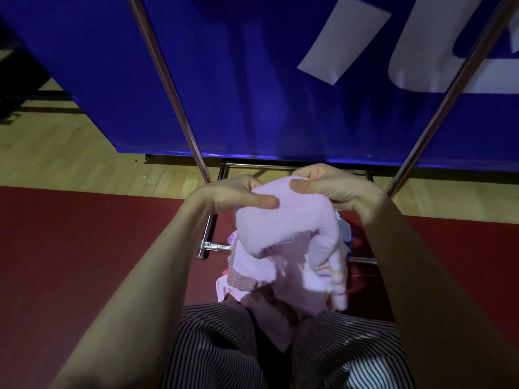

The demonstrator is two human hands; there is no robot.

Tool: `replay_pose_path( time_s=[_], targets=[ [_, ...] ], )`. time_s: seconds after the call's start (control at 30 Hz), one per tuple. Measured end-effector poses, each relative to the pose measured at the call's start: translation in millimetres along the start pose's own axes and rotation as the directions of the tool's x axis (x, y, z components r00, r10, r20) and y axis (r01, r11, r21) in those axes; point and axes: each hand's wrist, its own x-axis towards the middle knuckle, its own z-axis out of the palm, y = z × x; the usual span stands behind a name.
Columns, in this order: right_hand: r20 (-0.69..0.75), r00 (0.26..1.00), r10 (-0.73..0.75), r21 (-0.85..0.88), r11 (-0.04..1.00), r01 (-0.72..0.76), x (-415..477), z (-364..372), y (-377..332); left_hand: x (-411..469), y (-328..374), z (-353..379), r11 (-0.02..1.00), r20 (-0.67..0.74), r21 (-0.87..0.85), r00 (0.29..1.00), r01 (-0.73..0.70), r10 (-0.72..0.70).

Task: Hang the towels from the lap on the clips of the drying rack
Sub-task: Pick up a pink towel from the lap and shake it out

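A pink towel point(283, 231) hangs bunched in front of me, raised above my lap. My left hand point(236, 195) pinches its upper left edge, thumb on top. My right hand point(328, 186) pinches the upper right edge, thumb pressed on the cloth. Below it more pink cloth point(247, 279), one piece with a darker rough band, lies on my lap between my striped trouser legs point(213, 341). The drying rack shows as two slanted metal poles point(168, 82) and a metal base frame point(209, 245) on the floor. No clips are in view.
A blue banner point(266, 94) with white lettering hangs right behind the rack. The floor is dark red mat point(70, 248) near me and pale wood point(70, 153) farther off. A dark area lies at the far left.
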Motion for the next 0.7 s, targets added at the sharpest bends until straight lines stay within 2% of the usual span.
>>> replay_pose_path(
  time_s=[0.07, 0.13, 0.2, 0.3, 0.43, 0.57, 0.63, 0.7],
  targets=[
    [-0.039, 0.997, -0.066, 0.055, 0.996, 0.068, -4, 2, -1, 0, 3, 2, 0.994, -0.013, -0.093, 0.999, -0.052, 0.051],
    [-0.108, 0.991, -0.081, 0.19, 0.977, 0.101, -7, 4, -1, 3, 4, 4, 0.954, -0.118, -0.257, 0.985, -0.154, 0.127],
    [-0.167, 0.982, -0.086, 0.231, 0.965, 0.124, -12, 9, -3, 3, 8, 9, 0.896, -0.212, -0.37, 0.961, -0.245, 0.175],
    [-0.233, 0.966, -0.111, 0.274, 0.946, 0.175, -12, 26, -9, 5, 15, 17, 0.851, -0.302, -0.409, 0.929, -0.33, 0.215],
    [-0.346, 0.926, -0.153, 0.206, 0.95, 0.234, -9, 34, -28, -1, 38, 24, 0.781, -0.331, -0.485, 0.909, -0.394, 0.253],
    [-0.387, 0.897, -0.212, 0.219, 0.924, 0.313, -8, 35, -63, -24, 80, 14, 0.755, -0.305, -0.483, 0.893, -0.443, 0.33],
    [-0.391, 0.89, -0.233, 0.266, 0.898, 0.351, -9, 44, -88, -41, 105, 3, 0.773, -0.308, -0.401, 0.867, -0.492, 0.392],
    [-0.38, 0.881, -0.281, 0.197, 0.906, 0.374, -9, 54, -123, -59, 130, -12, 0.785, -0.336, -0.326, 0.841, -0.527, 0.425]
  ],
)
